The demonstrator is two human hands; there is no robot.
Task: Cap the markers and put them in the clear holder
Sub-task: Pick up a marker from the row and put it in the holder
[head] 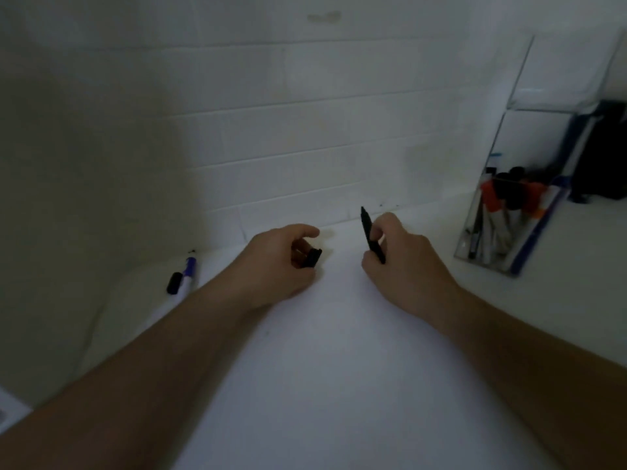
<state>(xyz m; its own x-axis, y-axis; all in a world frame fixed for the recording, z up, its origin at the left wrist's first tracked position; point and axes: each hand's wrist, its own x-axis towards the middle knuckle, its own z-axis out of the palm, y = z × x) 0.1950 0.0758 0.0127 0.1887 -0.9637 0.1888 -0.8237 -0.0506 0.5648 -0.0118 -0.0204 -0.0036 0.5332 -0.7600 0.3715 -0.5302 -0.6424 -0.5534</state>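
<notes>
My right hand (400,266) grips a slim black marker (368,228), its tip pointing up and away from me. My left hand (278,262) is closed on a small black cap (312,257), about a hand's width left of the marker. Marker and cap are apart. At the far left of the white counter lies a white marker with a purple end (187,274), uncapped, with its dark cap (174,283) loose beside it. The clear holder (509,212) stands at the right, holding several capped markers with black and orange caps.
A white tiled wall (305,130) rises right behind the counter (322,368). A dark object (604,154) stands behind the holder at the right edge. A plain wall closes off the left side.
</notes>
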